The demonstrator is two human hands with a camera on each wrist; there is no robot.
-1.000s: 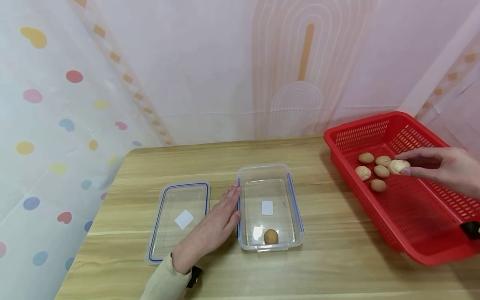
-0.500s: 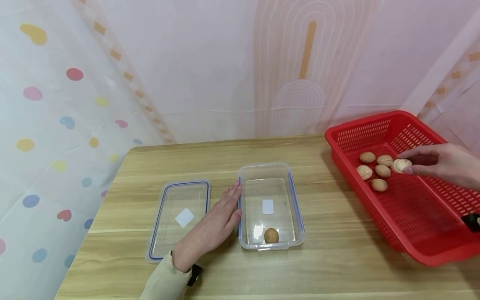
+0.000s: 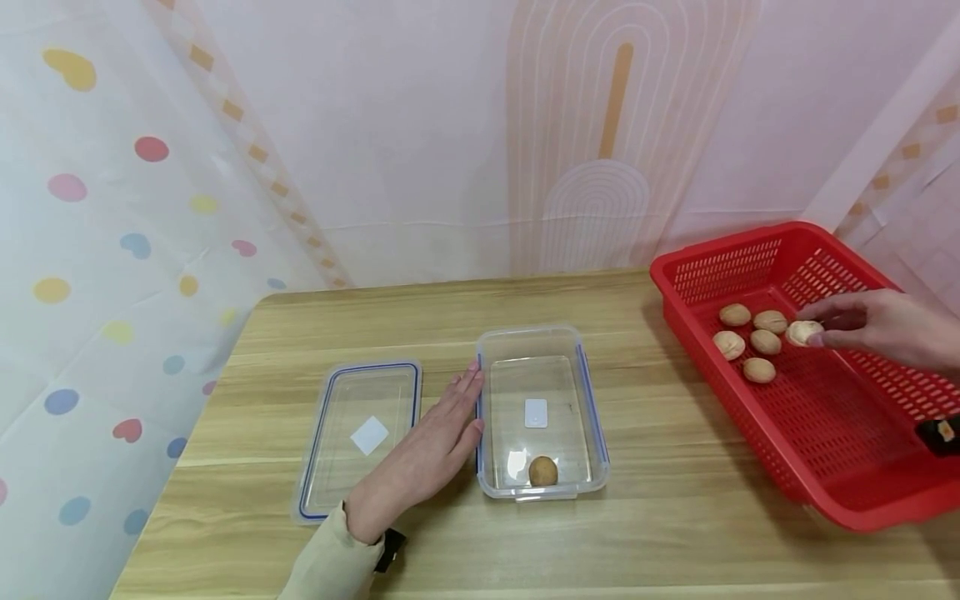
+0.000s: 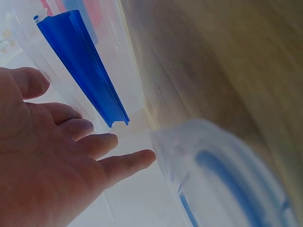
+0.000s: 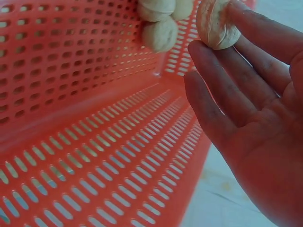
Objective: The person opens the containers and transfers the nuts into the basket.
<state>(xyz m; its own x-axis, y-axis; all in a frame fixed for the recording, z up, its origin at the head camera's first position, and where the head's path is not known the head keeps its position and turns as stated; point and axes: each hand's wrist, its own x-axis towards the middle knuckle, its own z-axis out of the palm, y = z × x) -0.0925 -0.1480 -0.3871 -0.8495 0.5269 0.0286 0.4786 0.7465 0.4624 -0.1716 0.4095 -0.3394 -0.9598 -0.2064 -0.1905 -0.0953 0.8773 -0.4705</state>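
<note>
In the head view my right hand pinches a pale walnut between thumb and fingers, inside the red basket. The right wrist view shows the ridged shell of this walnut at the fingertips. Several other walnuts lie close to it at the basket's left side. My left hand has its fingers extended along the left side of a clear plastic container with blue trim. One round brown walnut sits at the container's near end. In the left wrist view, the left hand shows relaxed fingers beside the container's blue latch.
A clear lid with a blue seal and a white label lies on the wooden table, left of the container and partly behind the left hand. A patterned cloth hangs behind the table.
The right hand and its walnut have shifted slightly to the right within the basket, away from the other walnuts. The left hand stays against the container.
</note>
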